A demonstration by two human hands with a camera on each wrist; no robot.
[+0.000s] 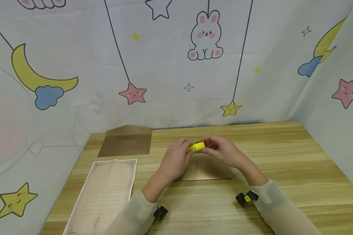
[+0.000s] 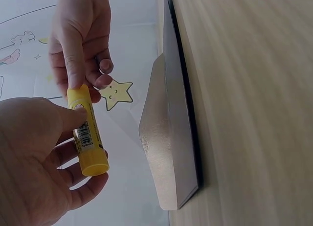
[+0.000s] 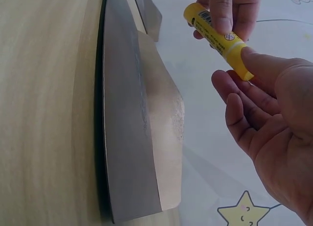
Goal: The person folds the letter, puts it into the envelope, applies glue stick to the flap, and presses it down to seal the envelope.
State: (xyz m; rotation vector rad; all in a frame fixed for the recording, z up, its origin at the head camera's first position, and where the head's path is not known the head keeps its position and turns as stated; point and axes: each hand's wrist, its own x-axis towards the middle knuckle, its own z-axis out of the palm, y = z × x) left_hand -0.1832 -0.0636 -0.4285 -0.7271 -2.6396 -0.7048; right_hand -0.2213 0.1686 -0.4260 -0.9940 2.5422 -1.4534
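A yellow glue stick (image 1: 196, 147) is held above the table between both hands. My left hand (image 1: 176, 157) grips its barrel, and the barcode label shows in the left wrist view. At the other end, my right hand (image 1: 225, 152) pinches the cap (image 3: 239, 62) between thumb and fingers. The cap is on the stick, past a pale ring. Below the hands lies a brown envelope (image 1: 207, 170), its flap (image 3: 166, 118) open and raised on the far side. A shiny patch shows near the flap's tip. In the head view the left hand hides part of this envelope.
Another brown envelope (image 1: 127, 145) lies at the back left with its flap open. Lined letter paper (image 1: 107, 192) with a decorated border lies at the left, partly behind the left sleeve. A printed curtain (image 1: 164, 58) stands along the table's back edge and sides.
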